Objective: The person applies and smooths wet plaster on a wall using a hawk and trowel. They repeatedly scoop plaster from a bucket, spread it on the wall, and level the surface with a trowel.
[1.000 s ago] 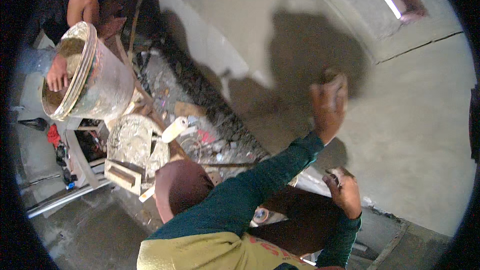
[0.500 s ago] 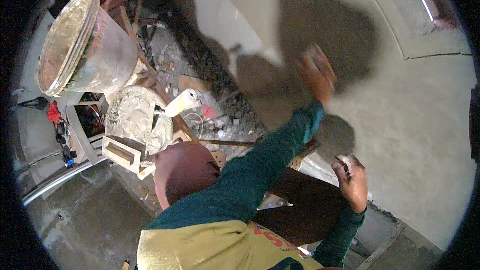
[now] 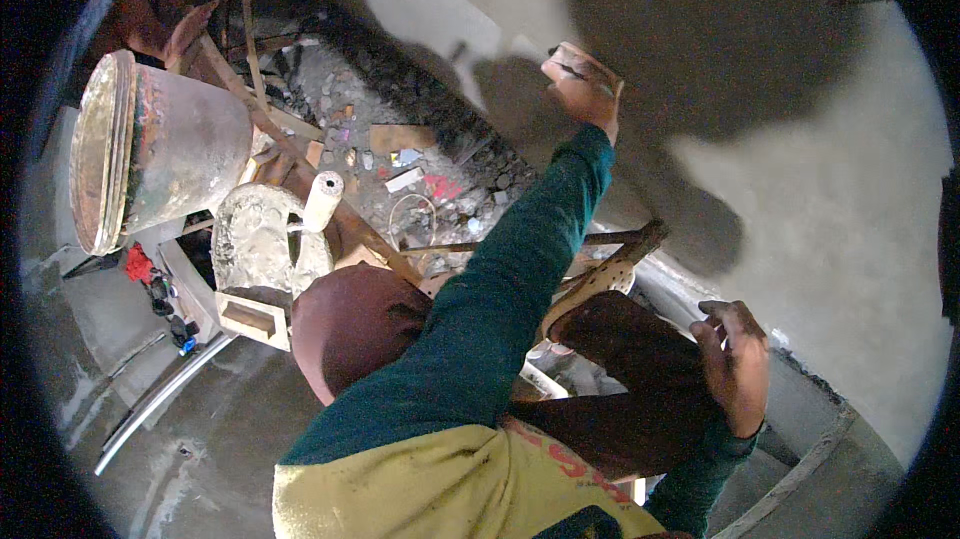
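My left hand is raised against the grey plastered wall, arm stretched out in a green sleeve. Its fingers are closed around a small flat pale block, whose kind I cannot make out. My right hand hovers by my dark-trousered leg, near the wall's foot. Its fingers are loosely bent and apart from the thumb, with nothing seen in them. A large shadow falls on the wall beside my left hand.
At left a mortar-stained bucket lies tilted beside a round tray of wet mortar. A wooden float and a paint roller rest at that tray. Rubble covers the ground along the wall; a wooden bar crosses above it.
My left hand has moved left and farther up in the picture along the wall, still gripping the block. My right hand sits lower and farther right. The whole view has shifted.
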### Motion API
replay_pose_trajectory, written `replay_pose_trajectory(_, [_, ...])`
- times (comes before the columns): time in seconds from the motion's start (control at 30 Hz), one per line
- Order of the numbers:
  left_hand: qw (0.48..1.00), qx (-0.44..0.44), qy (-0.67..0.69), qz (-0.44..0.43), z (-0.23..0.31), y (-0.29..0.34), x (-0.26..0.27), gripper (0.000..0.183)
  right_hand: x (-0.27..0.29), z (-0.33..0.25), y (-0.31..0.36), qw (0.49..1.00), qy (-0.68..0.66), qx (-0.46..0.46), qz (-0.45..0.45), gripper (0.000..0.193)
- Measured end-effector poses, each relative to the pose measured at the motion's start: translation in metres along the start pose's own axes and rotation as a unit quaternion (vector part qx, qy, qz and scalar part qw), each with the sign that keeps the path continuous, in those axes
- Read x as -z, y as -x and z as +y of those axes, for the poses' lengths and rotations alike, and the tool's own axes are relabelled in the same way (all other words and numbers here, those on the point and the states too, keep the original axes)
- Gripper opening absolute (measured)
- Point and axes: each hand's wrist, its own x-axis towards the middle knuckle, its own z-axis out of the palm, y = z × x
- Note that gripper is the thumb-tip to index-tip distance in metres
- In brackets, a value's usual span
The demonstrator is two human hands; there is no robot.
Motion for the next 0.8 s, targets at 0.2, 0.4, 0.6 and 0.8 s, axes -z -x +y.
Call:
replay_pose_trajectory(0.2, [0.834,-0.054,-0.483,0.260,-0.071,0.054,-0.043,0.038,-0.004,0.002,-0.002,0.998,-0.010,0.019,0.051,0.021])
replay_pose_trajectory(0.4, [0.836,-0.071,-0.479,0.259,-0.064,0.038,-0.030,0.044,0.010,-0.019,-0.001,0.998,-0.063,0.015,0.024,0.024])
replay_pose_trajectory(0.6, [0.849,-0.005,-0.466,0.249,-0.064,0.057,-0.030,0.047,0.004,-0.014,-0.007,0.998,-0.061,0.007,0.028,0.024])
replay_pose_trajectory(0.8, [0.868,-0.045,-0.408,0.280,-0.009,-0.036,-0.010,0.025,0.001,-0.013,0.004,0.997,-0.079,0.002,0.022,0.024])
